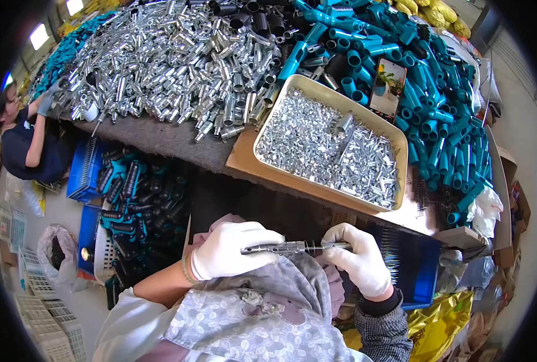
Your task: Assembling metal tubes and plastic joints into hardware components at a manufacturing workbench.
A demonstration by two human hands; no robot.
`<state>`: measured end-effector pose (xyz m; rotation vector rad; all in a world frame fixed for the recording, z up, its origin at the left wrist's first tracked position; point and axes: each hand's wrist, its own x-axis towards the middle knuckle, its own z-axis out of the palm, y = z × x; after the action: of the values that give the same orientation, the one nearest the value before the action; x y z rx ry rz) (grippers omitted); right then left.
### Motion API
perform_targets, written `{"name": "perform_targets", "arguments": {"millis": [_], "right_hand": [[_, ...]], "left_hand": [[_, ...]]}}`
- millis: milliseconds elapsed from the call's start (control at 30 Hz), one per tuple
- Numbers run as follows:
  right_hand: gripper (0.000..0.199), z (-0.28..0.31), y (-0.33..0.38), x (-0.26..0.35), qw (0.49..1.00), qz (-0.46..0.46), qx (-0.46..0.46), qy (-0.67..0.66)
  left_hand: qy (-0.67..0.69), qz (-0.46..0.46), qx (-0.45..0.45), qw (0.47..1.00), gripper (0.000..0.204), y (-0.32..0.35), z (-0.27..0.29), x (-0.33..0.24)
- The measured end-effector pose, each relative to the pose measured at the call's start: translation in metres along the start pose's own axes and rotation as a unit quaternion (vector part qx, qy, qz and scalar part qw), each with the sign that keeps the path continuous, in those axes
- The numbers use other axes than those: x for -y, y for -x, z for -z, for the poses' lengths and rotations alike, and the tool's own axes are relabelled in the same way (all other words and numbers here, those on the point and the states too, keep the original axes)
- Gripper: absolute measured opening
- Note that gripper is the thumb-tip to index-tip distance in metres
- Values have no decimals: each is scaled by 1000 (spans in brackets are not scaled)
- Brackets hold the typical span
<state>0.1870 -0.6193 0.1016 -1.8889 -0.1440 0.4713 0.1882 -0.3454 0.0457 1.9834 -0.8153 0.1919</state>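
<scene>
- We are holding a slim grey metal rod assembly level across our lap, just below the table edge and over a patterned grey cloth.
- Our white-gloved left hand is clenching around the rod's thicker end, and our white-gloved right hand is pinching its thinner end, where a small spring-like section is showing.
- Just beyond our hands, a beige rectangular tray is sitting on the table, heaped with small silver metal pieces.
- Behind it, a large pile of shiny silver metal tubes and a heap of teal plastic pipe fittings are covering the table; we are judging that most of the work is still ahead, since both piles are so large.
- A blue plastic bin is standing beside our right hand, and we cannot tell what it holds.
- At far left, another person is reaching into the silver pile.
</scene>
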Motion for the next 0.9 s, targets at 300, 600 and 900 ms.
{"name": "perform_targets", "arguments": {"millis": [300,600,900], "right_hand": [[22,1,-1,0,1000,8,3,13],[26,-22,-1,-7,980,152,-4,127],[32,-33,-6,-14,934,267,-48,232]], "left_hand": [[6,-12,-1,1000,29,-2,1,2],[83,22,36,996,29,0,0,-3],[115,19,24,993,31,5,-7,4]]}}
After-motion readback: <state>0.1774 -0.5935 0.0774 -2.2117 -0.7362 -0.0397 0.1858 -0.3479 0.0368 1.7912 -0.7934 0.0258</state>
